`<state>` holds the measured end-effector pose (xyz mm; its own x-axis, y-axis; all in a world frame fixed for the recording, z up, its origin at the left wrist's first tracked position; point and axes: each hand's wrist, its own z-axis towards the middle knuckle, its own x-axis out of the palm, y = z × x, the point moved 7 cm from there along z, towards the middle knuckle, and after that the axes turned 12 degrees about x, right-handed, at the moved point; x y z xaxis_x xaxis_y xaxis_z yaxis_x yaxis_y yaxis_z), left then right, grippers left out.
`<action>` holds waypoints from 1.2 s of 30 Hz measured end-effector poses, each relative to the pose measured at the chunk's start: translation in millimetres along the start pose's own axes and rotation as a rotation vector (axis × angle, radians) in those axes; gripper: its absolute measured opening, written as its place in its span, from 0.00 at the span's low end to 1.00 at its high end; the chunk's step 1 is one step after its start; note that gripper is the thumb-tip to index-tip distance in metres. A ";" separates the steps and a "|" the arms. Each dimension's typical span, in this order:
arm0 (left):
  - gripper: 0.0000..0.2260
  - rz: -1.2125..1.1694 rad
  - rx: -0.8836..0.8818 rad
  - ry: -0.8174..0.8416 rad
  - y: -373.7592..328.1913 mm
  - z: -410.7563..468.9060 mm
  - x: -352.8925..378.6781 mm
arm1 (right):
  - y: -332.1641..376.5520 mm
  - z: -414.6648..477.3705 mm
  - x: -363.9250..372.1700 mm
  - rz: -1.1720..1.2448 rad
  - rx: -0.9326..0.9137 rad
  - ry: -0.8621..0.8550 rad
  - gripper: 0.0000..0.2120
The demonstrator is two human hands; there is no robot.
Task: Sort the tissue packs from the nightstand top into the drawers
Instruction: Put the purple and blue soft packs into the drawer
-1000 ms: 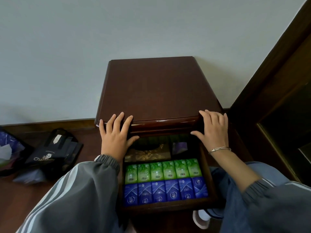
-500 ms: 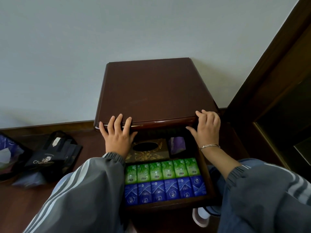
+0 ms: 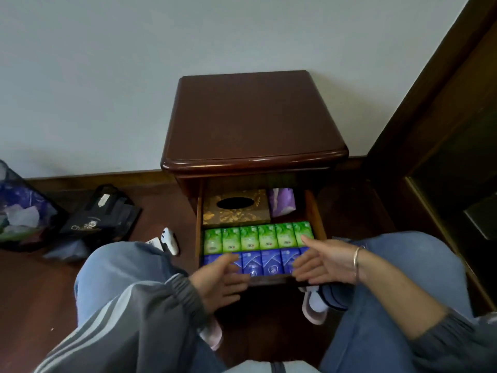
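The dark wooden nightstand (image 3: 252, 119) has a bare top. Its drawer (image 3: 314, 211) stands pulled out. Inside lie a row of several green tissue packs (image 3: 258, 236) and, in front, a row of several blue tissue packs (image 3: 269, 262). Behind them sit a gold-patterned tissue box (image 3: 235, 208) and a purple pack (image 3: 282, 201). My left hand (image 3: 217, 281) hovers open over the drawer's front left, covering some blue packs. My right hand (image 3: 322, 262) is open at the front right, fingers pointing left over the packs. Neither hand holds anything.
A black bag (image 3: 99, 214) and a mesh bin (image 3: 18, 208) with waste sit on the floor at the left. A white object (image 3: 169, 240) lies by my left knee. Dark wooden furniture (image 3: 443, 130) rises at the right. My knees flank the drawer.
Both hands have left the nightstand's front edge and come down to the drawer's front. The view has pulled back and now shows the whole nightstand.
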<state>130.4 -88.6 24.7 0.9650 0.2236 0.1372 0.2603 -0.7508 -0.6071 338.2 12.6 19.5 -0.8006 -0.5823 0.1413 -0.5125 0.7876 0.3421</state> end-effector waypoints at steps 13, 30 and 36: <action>0.34 -0.354 -0.089 -0.072 34.7 8.8 -2.9 | -44.3 26.9 38.0 0.638 0.393 0.153 0.50; 0.38 -0.657 0.149 -0.128 -2.9 49.8 -11.7 | 18.8 50.6 22.3 0.998 0.021 0.123 0.46; 0.37 -0.733 0.275 -0.114 -41.1 85.2 -18.6 | 65.4 58.8 8.8 1.167 -0.143 0.115 0.41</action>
<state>98.9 -8.9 -19.6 0.5372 0.6753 0.5054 0.7970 -0.2102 -0.5662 279.4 70.8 -11.5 -0.7250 0.4544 0.5175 0.5561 0.8295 0.0507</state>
